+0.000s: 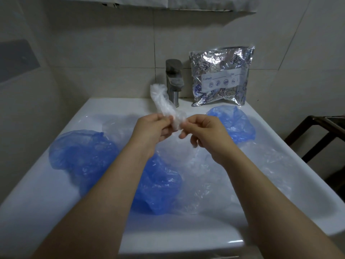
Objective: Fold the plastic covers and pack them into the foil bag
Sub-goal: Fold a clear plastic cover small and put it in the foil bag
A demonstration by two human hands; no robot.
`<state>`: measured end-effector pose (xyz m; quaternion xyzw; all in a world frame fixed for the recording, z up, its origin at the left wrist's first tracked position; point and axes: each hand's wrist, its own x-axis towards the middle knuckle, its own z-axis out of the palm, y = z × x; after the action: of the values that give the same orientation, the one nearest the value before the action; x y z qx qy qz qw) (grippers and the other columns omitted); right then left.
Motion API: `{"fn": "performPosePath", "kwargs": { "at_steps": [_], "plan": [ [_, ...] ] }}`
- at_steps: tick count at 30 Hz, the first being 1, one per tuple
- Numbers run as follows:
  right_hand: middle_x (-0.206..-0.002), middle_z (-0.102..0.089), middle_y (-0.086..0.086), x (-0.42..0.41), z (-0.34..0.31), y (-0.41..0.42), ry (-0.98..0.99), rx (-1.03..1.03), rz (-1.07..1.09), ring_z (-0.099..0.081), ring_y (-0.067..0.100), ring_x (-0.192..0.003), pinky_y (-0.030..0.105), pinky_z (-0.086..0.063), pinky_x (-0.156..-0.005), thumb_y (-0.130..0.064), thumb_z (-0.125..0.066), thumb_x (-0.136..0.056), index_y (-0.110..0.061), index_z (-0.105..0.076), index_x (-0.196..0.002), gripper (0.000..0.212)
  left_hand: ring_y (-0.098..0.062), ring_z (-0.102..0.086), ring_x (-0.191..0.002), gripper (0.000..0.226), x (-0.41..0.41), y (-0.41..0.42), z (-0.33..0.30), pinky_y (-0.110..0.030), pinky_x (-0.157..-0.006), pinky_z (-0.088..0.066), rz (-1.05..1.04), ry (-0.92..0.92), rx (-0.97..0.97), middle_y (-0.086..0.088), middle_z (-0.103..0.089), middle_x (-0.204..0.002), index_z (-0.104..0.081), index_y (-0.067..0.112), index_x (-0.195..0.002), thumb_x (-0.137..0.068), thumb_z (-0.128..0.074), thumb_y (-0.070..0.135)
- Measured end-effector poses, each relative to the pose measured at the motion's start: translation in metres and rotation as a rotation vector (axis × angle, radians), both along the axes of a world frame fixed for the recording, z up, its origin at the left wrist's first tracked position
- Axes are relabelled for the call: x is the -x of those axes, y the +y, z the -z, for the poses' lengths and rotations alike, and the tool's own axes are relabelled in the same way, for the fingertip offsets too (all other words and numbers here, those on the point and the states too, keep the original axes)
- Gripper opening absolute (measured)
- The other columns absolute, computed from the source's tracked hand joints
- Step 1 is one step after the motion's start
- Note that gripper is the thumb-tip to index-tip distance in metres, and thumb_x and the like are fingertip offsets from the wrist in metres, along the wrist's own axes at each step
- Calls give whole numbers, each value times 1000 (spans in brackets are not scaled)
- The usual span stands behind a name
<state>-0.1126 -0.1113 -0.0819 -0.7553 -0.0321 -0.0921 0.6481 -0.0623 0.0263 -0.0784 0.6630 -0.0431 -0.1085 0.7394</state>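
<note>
Loose blue plastic covers (84, 156) and clear plastic covers (201, 176) lie heaped in the white sink (46, 193) nearest the person. Above them the left hand (153, 129) and right hand (203, 131) each pinch the lower end of a rolled clear cover (164, 105), which rises tilted toward the faucet (174, 81). Farther back the foil bag (222, 75) leans upright against the tiled wall (112, 53), just right of the faucet.

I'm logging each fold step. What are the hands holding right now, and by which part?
Both hands, left and right, pinch the near end of one rolled clear plastic cover; its far end sticks up free.
</note>
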Motion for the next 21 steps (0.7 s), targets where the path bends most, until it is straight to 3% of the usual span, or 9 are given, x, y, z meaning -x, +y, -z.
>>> {"fn": "performPosePath", "kwargs": {
  "at_steps": [4, 6, 8, 10, 13, 16, 19, 21],
  "plan": [
    [-44, -46, -5, -5, 4, 1, 32, 43, 157, -32, 4, -38, 13, -27, -39, -14, -64, -87, -6, -58, -68, 21, -24, -51, -82, 9, 4, -6, 2, -12, -60, -53, 52, -61, -89, -18, -55, -88, -62, 4, -89, -93, -54, 8],
    [-47, -42, -2, -6, 6, 1, 67, 32, 206, -31, 5, -38, 15, -26, -39, -18, -67, -84, -10, -51, -62, 28, -24, -59, -78, 11, 5, -8, 2, -14, -64, -55, 75, -56, -97, -15, -62, -85, -63, 5, -91, -93, -54, 12],
    [-48, -41, 0, -7, 9, 0, 98, 41, 233, -30, 7, -39, 16, -26, -39, -20, -69, -83, -12, -48, -58, 33, -16, -69, -72, 14, 8, -10, 1, -20, -72, -56, 100, -29, -116, -5, -69, -76, -64, 10, -89, -93, -56, 21],
    [-46, -42, 0, -9, 12, -1, 124, 107, 237, -31, 6, -38, 16, -26, -40, -24, -71, -81, -11, -48, -55, 37, -6, -66, -60, 21, 8, -12, 3, -21, -72, -54, 107, -47, -172, 2, -65, -61, -64, 9, -82, -90, -60, 27],
    [-48, -44, -3, -11, 17, 1, 89, 338, 255, -33, 5, -40, 14, -26, -40, -31, -72, -79, -10, -51, -62, 35, -2, -56, -49, 23, 6, -10, 8, -13, -61, -52, 78, -75, -245, -10, -59, -67, -64, -3, -91, -89, -62, 19],
    [-71, -50, -8, -13, 16, 3, -112, 462, 260, -44, 7, -56, 14, -34, -50, -28, -72, -80, -17, -52, -89, 25, -12, -63, -70, 20, 5, -6, 6, -15, -66, -53, 86, -9, -176, -15, -65, -86, -63, -2, -100, -91, -58, 15],
    [-112, -47, -5, -13, 15, -1, -338, 663, 154, -49, 9, -74, 20, -44, -66, -27, -69, -83, -17, -57, -115, 35, -5, -67, -69, 11, 6, -5, 2, -27, -85, -47, 119, 79, -119, 0, -70, -79, -64, 13, -91, -93, -54, 17],
    [-129, -44, -1, -14, 15, -3, -360, 833, 61, -49, 7, -89, 30, -49, -75, -24, -69, -83, -15, -54, -124, 44, -8, -66, -74, 14, 5, -5, 2, -31, -94, -42, 119, 148, -69, 4, -68, -77, -61, 18, -88, -95, -49, 15]
  ]
}}
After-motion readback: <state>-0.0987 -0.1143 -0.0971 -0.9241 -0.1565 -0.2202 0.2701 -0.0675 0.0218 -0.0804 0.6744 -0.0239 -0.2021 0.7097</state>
